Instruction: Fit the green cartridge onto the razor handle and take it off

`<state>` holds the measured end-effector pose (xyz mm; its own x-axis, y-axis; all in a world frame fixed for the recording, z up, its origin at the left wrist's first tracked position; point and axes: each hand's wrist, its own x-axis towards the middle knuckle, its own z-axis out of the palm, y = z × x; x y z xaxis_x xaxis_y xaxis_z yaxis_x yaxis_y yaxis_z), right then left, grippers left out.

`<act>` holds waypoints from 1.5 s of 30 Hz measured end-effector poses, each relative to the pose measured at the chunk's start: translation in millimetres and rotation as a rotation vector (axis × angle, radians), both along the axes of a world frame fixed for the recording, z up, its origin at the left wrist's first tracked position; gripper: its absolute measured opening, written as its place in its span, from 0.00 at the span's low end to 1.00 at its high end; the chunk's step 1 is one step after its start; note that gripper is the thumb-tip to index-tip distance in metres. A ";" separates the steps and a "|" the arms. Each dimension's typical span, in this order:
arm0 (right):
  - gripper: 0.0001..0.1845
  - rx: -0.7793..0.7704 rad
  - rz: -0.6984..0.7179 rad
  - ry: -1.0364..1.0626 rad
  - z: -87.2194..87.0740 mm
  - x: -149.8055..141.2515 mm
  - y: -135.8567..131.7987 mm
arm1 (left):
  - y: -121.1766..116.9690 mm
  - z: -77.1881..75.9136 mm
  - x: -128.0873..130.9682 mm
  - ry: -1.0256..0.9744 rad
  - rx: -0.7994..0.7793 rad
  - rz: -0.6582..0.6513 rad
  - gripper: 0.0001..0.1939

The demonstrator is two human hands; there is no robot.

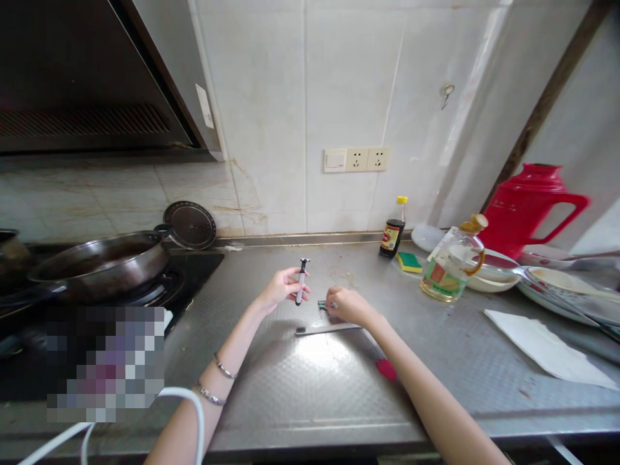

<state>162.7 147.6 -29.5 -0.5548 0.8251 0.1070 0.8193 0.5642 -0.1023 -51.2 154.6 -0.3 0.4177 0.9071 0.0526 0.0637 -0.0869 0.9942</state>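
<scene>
A razor [301, 284] with a grey and black handle is held nearly upright, head up, in the fingers of my left hand [281, 289]. My right hand [349, 305] is low over the steel counter [271, 400], its fingers closed at a small flat dark-green and silver piece [321, 305] whose kind I cannot make out. In front of that hand lies a toothbrush [320, 330], its right end passing behind my right wrist. A small red object [386, 369] shows beside my right forearm, partly covered by it.
On the stove at left sits a steel pan [106, 258]; a round dark disc [190, 225] leans on the wall. Toward the right stand a soy sauce bottle [391, 234], a sponge [409, 261], a glass jug [445, 274], a red thermos [520, 210], dishes and a white paper [547, 349].
</scene>
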 end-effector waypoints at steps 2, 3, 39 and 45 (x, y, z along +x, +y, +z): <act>0.12 -0.003 0.001 0.000 0.7 -0.1 -0.3 | -0.2 0.0 0.1 0.001 0.003 0.000 0.22; 0.11 -0.006 0.004 0.003 0.9 0.0 -0.2 | -0.3 0.0 0.2 0.001 0.004 -0.001 0.22; 0.19 -0.140 -0.150 1.227 16.8 -13.9 15.6 | 1.0 -20.0 27.0 -0.178 0.070 0.194 0.13; 0.19 -0.194 -0.188 1.355 7.1 -28.5 10.7 | -4.0 -23.3 35.8 -0.136 0.081 0.195 0.15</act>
<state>134.2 158.2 -22.4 0.0096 0.9389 0.3442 0.0790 0.3424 -0.9362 -15.3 150.6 -23.6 0.2193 0.9603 0.1722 -0.0470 -0.1659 0.9850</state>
